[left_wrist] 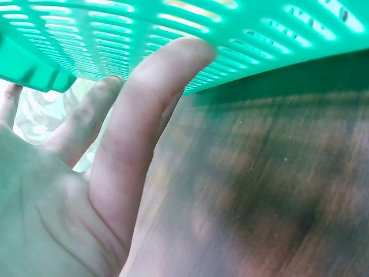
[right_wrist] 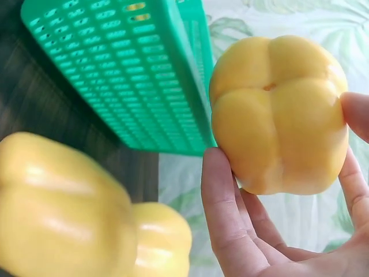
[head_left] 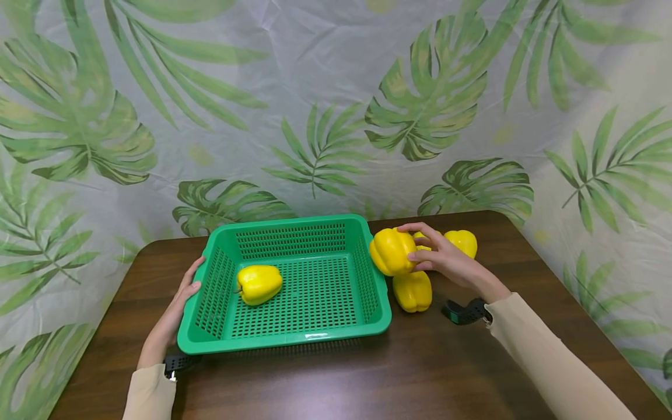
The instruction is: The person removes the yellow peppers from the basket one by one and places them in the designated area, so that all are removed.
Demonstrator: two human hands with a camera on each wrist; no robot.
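Observation:
My right hand [head_left: 441, 256] grips a yellow bell pepper [head_left: 391, 252] between thumb and fingers, raised beside the right rim of a green plastic basket [head_left: 285, 344]. In the right wrist view the lobed bottom of this pepper [right_wrist: 277, 115] faces the camera. Against the basket's left side rests my left hand [head_left: 175, 309]; the left wrist view has its thumb [left_wrist: 153, 104] fairly straight along the slotted outer wall [left_wrist: 242, 34]. One yellow bell pepper [head_left: 259, 284] lies on its side in the basket, towards the left.
Another yellow bell pepper [head_left: 412, 291] stands on the brown table [head_left: 336, 385] just right of the basket. More yellow peppers [head_left: 462, 242] are behind my right hand, partly hidden. A leaf-patterned cloth [head_left: 325, 76] hangs behind the table.

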